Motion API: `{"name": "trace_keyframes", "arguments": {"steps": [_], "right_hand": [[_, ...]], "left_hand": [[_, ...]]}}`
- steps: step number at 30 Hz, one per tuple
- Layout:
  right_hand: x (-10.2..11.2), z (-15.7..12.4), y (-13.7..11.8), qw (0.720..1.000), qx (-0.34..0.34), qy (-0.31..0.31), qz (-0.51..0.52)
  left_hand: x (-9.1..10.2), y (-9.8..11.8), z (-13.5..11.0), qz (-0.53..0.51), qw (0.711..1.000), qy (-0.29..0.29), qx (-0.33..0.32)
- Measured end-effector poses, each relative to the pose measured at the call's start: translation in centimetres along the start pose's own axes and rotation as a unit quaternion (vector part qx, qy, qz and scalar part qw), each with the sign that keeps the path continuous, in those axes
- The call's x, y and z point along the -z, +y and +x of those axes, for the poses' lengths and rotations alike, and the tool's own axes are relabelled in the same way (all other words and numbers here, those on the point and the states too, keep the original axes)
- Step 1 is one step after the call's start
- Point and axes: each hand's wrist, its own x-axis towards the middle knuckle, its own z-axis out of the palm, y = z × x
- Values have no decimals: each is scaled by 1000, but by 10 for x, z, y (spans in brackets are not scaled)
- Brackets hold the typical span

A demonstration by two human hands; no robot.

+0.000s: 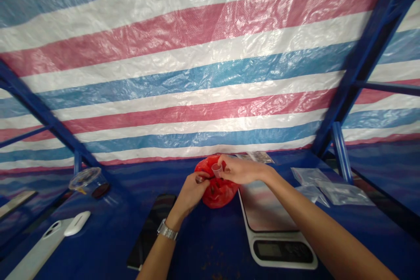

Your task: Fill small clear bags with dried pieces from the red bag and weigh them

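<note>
A red plastic bag (218,190) sits on the blue table (210,245) near its far edge. My left hand (192,192) pinches the bag's left side; a metal watch is on that wrist. My right hand (241,169) holds a small clear plastic cup (216,169) over the bag's open top, fingers closed round it. What is inside the bag is hard to make out.
A digital kitchen scale (275,223) stands just right of the bag. Clear zip bags (328,186) lie at the right. A dark phone (151,227) lies left of my arm. Further left are a clear lidded cup (88,180), a white case (77,223) and a white phone (39,249). A striped tarp hangs behind.
</note>
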Motion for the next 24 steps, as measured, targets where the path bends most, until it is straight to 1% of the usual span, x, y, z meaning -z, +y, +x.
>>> {"name": "trace_keyframes", "arguments": {"steps": [2, 4, 7, 9, 11, 12, 13, 14, 16, 18, 20, 24], "right_hand": [[0, -1, 0, 1000, -16, 7, -3], [0, -2, -1, 999, -34, 14, -9], [1, -3, -2, 998, -53, 20, -28], [3, -4, -1, 997, -60, 26, -32], [6, -6, 0, 997, -57, 37, -22], [8, -7, 1, 998, -50, 43, -15], [9, -8, 1, 998, -41, 49, -6], [11, -10, 0, 998, -31, 55, 5], [13, -11, -3, 998, -10, 56, 29], [13, -11, -6, 998, 5, 38, 46], [11, -10, -9, 999, 7, 21, 43], [9, -9, -11, 1000, -11, 17, 20]], "left_hand": [[0, -2, 2, -20, 999, 33, 7], [-1, -3, 3, -14, 998, 57, 2], [0, 0, 4, 4, 998, 64, -10], [4, 4, 3, 29, 996, 74, -41], [11, 10, 2, 62, 990, 79, -95], [14, 14, 0, 74, 988, 68, -121], [18, 18, -3, 84, 985, 44, -143], [21, 22, -6, 92, 983, 6, -156], [25, 30, -14, 117, 976, -83, -162], [25, 34, -21, 163, 963, -146, -158], [21, 36, -25, 224, 947, -170, -156], [12, 32, -26, 313, 923, -158, -157]]}}
